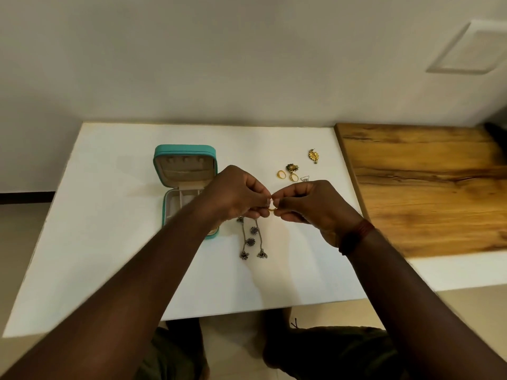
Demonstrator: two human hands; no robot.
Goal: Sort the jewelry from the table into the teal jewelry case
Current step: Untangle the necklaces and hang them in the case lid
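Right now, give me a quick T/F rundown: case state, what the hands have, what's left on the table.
1. The teal jewelry case is zipped shut. False: it lies open, lid tipped back, compartments showing.
2. Both hands pinch one small gold ring between them. True: left hand and right hand meet at it above the table.
3. The dark beaded chain is already in the case. False: it lies on the white table, just right of the case.
4. Several gold pieces still lie on the table beyond the hands. True.
5. The case sits on the wooden surface. False: it is on the white table, left of the hands.
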